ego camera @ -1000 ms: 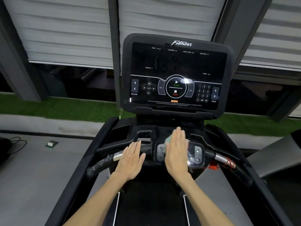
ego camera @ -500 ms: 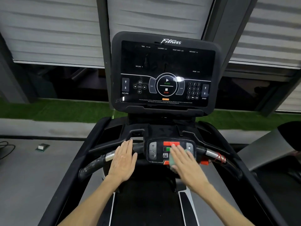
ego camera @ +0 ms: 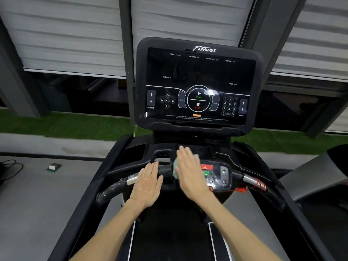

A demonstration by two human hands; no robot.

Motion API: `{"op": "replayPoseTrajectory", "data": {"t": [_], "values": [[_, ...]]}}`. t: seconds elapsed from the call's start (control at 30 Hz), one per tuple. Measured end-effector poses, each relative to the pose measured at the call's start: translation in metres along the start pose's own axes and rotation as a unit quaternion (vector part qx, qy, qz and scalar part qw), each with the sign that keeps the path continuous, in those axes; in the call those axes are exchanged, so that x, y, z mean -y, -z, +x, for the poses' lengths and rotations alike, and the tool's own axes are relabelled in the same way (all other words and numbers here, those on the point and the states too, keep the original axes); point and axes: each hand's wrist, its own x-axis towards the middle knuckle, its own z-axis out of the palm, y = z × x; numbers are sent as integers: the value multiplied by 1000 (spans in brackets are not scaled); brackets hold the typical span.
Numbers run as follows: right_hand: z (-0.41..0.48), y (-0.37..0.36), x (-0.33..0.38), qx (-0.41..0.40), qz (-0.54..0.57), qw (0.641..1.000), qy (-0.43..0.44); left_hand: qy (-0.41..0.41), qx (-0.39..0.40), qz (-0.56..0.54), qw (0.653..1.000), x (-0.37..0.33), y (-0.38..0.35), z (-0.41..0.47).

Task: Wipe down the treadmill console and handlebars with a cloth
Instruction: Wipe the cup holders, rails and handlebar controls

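Grey shutters and green turf backed the treadmill console (ego camera: pixel 195 85). Right hand (ego camera: pixel 190 172), fingers flat together, pressed a green cloth (ego camera: pixel 177 164) on the left-right handlebar (ego camera: pixel 120 182)'s centre panel; left hand (ego camera: pixel 147 182) lay flat on the bar.

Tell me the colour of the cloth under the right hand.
Pale green; the cloth peeks out beside the right hand in the head view.

cloth (ego camera: pixel 176 162) on handlebar (ego camera: pixel 120 182), below console (ego camera: pixel 195 85)
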Motion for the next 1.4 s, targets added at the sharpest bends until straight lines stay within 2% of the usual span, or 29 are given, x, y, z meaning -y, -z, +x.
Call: {"op": "replayPoseTrajectory", "data": {"t": [0.13, 0.27, 0.3, 0.37, 0.43, 0.5, 0.57, 0.67, 0.7, 0.73, 0.9, 1.0, 1.1, 1.17, 1.23, 1.3, 1.4], "values": [[-6, -21, 24, 30, -59, 990, 121, -3, 5, 4, 1000, 5, -3, 1], [-33, -22, 8, 49, -46, 982, 179, 8, 19, -6, 1000, 1, 4, 2], [-38, -21, 1, 50, -27, 980, 191, 8, 17, -16, 1000, -1, 6, 2], [-43, -16, -8, 40, 80, 978, 189, -6, -26, -64, 998, -11, 14, 2], [-40, -2, -7, 0, 243, 965, 102, -16, -84, -151, 985, -25, 25, 3], [-26, 21, -2, -32, 399, 914, -66, -13, -98, -256, 962, -41, 35, 7], [-10, 45, -3, -41, 520, 829, -203, 6, -54, -358, 932, -57, 45, 10], [7, 65, -7, -25, 681, 681, -267, 5, 8, -454, 891, -74, 57, 15], [9, 71, -8, -10, 717, 640, -278, -9, 17, -457, 889, -77, 59, 17], [11, 77, -8, 4, 734, 617, -284, -24, 21, -452, 891, -81, 62, 19], [18, 96, -7, 45, 798, 533, -278, -5, -53, -405, 913, -93, 70, 26], [18, 106, -6, 88, 815, 504, -273, -13, -76, -357, 931, -98, 75, 30], [15, 115, -8, 129, 833, 478, -247, -38, -57, -314, 947, -95, 80, 32], [11, 120, -11, 146, 840, 477, -211, -70, -21, -293, 953, -92, 81, 32], [7, 124, -12, 163, 835, 491, -187, -94, 3, -290, 952, -90, 84, 33], [3, 125, -14, 177, 836, 482, -194, -113, 17, -284, 952, -87, 87, 36], [1, 125, -22, 179, 859, 403, -259, -114, 3, -283, 952, -83, 92, 38]]}}
